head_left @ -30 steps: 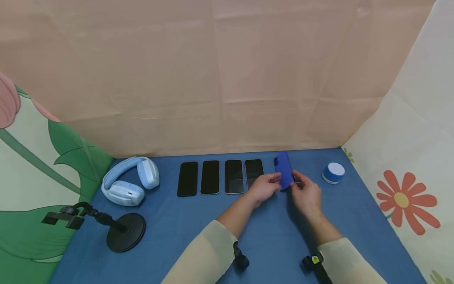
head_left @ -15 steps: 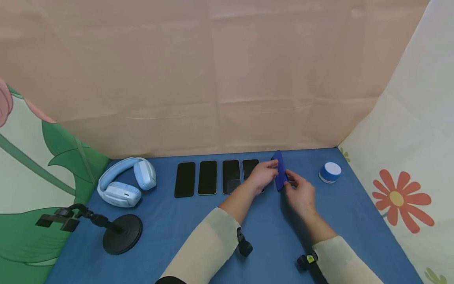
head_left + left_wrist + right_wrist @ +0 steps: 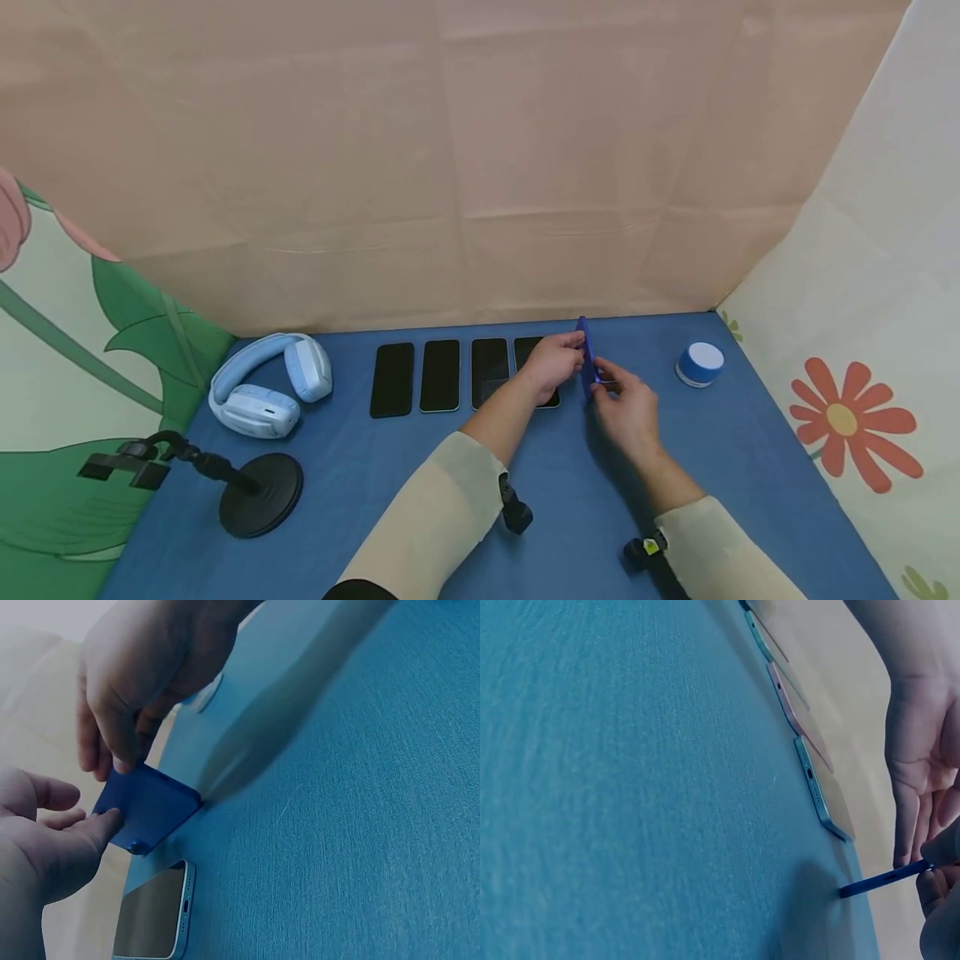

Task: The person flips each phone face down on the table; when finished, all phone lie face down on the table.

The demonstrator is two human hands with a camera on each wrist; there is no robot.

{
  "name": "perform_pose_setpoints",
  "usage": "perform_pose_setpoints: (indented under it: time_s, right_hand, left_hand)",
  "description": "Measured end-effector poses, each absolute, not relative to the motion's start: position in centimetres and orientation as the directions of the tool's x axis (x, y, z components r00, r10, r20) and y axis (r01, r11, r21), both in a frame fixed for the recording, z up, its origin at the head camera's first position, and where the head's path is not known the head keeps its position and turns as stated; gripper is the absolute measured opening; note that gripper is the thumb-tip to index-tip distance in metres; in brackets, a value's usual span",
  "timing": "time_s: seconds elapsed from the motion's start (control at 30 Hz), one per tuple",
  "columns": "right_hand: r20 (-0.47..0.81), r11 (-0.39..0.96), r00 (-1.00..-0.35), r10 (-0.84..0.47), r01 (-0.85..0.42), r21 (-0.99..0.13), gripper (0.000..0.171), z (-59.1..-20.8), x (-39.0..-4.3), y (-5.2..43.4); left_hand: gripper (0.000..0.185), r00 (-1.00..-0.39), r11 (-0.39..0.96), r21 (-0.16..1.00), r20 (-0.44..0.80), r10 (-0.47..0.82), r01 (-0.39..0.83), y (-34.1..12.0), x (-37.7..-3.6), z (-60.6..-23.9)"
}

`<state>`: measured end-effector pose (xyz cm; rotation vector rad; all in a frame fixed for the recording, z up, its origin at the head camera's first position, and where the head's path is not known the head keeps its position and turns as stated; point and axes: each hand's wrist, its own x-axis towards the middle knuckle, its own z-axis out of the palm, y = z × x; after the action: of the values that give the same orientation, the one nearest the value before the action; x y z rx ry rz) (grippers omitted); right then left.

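Note:
A blue-purple phone (image 3: 587, 354) stands on edge between the two hands at the right end of a row of phones. Its camera bump shows near one corner of the phone (image 3: 154, 806) in the left wrist view. The right hand (image 3: 628, 410) pinches its right-hand edge between thumb and fingers. From the other side, the left hand (image 3: 553, 367) touches it with extended fingertips. In the right wrist view the phone (image 3: 885, 879) appears edge-on, its lower edge at the tabletop. The nearest phone in the row (image 3: 550, 398) is partly covered by the left hand.
Dark-screened phones (image 3: 392, 379) lie face up in a row to the left. Light blue headphones (image 3: 258, 408) and a black stand (image 3: 261, 495) are further left. A blue jar with a white lid (image 3: 700, 365) sits at right. A beige sheet (image 3: 450, 167) backs the blue table.
The phone has turned from showing its back to nearly edge-on toward the head camera. Both hands shifted slightly left, and the left fingers moved up along it.

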<state>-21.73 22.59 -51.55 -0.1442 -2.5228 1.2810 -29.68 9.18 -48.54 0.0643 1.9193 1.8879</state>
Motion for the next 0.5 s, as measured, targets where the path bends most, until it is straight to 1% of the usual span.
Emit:
perform_pose_setpoints:
  time_s: [0.3, 0.5]
  right_hand:
    - [0.292, 0.578, -0.927, 0.235, -0.109, -0.809, 0.037, -51.83, -21.78, 22.23]
    - [0.319, 0.572, -0.916, 0.244, -0.13, -0.81, 0.033, -51.99, -21.75, 22.04]
  left_hand:
    - [0.054, -0.884, -0.016, 0.942, -0.31, 0.35, -0.336, 8.78, -29.81, -48.44]
    - [0.056, -0.882, -0.044, 0.938, -0.306, 0.359, -0.344, 8.53, -29.91, -48.64]
